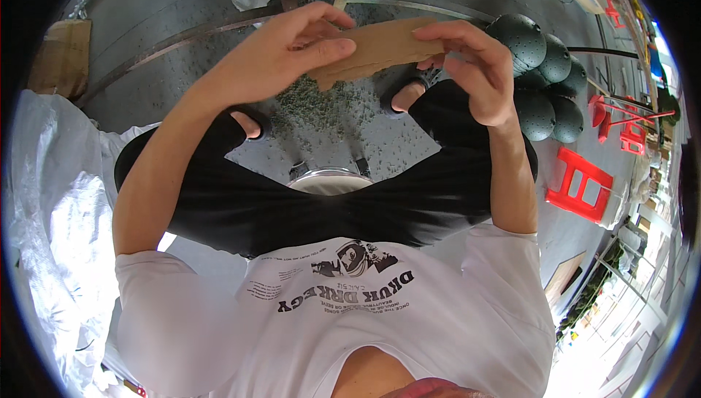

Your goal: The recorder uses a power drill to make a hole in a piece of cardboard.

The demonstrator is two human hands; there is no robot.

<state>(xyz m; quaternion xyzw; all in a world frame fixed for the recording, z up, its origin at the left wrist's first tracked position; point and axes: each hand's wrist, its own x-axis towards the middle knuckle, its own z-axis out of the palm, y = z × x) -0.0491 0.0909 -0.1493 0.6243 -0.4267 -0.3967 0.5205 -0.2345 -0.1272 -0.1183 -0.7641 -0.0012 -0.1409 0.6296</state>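
A piece of brown cardboard [387, 46] with a ragged lower edge is held up between my two hands, above the floor and beyond my knees. My left hand [303, 46] grips its left end, thumb across the near face and fingers curled behind. At the other end, my right hand [478, 66] pinches the upper right corner, its index finger lying along the face and its thumb partly hidden. Small green bits [321, 117] are scattered on the grey floor below the cardboard, between my feet.
Dark green perforated balls [518, 44] cluster beyond my right hand. Red plastic stools [580, 186] stand at the right. Clear plastic sheeting [62, 215] lies at the left, near a cardboard box [62, 58]. A curved metal bar [168, 44] crosses the floor ahead.
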